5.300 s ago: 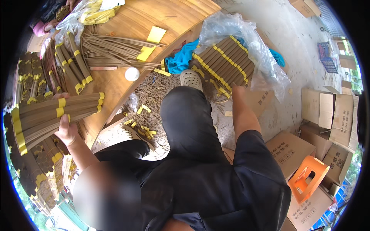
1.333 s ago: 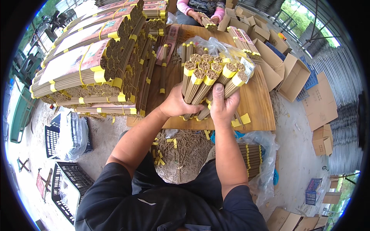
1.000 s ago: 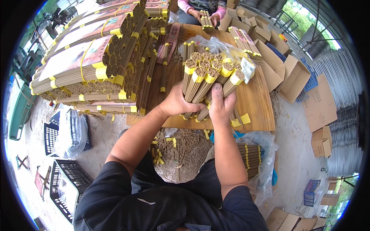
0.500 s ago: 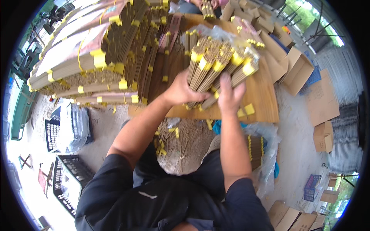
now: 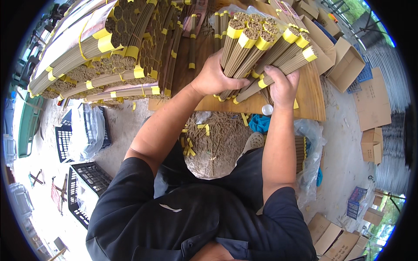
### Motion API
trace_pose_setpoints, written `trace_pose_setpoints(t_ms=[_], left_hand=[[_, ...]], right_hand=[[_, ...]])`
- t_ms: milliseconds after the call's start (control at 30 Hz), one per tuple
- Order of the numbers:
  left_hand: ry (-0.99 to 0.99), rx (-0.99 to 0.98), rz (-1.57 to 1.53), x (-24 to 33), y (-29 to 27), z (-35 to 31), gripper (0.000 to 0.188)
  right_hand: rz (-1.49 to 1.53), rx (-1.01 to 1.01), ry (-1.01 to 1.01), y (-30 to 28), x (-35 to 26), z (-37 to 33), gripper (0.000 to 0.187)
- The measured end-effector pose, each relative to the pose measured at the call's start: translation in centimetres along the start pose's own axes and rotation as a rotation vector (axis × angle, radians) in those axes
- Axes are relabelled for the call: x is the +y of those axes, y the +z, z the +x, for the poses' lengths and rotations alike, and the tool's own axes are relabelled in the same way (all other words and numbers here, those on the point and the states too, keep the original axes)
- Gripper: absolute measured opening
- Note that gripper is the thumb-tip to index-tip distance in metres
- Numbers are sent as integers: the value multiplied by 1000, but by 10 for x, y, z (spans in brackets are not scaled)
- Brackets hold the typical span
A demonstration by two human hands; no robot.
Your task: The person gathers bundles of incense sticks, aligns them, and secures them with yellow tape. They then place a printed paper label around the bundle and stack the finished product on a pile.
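Above the table (image 5: 312, 93), near side, left hand (image 5: 217, 79) and right hand (image 5: 283, 86), fingers closed, grip stick bundles (image 5: 244, 53), probably stiff, brittle, best held mid-length.

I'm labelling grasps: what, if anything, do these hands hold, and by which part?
Yellow-banded bundles of thin brown sticks: the left hand clasps one group, the right hand another, both by the sides below the upper bands.

Room lay over table (image 5: 311, 93) right of right hand (image 5: 284, 87), cardboard box (image 5: 346, 67) beyond table's edge. Held bundles (image 5: 239, 53) filled gap between hands. Narrow passage ran between left hand (image 5: 217, 77) and tall stack (image 5: 119, 65), which blocked far left.
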State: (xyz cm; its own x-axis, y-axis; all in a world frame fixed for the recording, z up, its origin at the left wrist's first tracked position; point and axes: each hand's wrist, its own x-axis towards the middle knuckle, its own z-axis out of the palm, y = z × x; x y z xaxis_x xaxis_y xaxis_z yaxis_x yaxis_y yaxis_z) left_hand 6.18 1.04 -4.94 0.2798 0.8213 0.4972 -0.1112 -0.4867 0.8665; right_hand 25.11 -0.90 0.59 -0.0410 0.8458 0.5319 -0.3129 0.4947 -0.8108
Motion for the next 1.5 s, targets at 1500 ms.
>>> trace_pose_setpoints(t_ms=[1500], left_hand=[[-78,-43,12,3,9,-12,110]], right_hand=[[-179,29,-334,24,20,-11,94]])
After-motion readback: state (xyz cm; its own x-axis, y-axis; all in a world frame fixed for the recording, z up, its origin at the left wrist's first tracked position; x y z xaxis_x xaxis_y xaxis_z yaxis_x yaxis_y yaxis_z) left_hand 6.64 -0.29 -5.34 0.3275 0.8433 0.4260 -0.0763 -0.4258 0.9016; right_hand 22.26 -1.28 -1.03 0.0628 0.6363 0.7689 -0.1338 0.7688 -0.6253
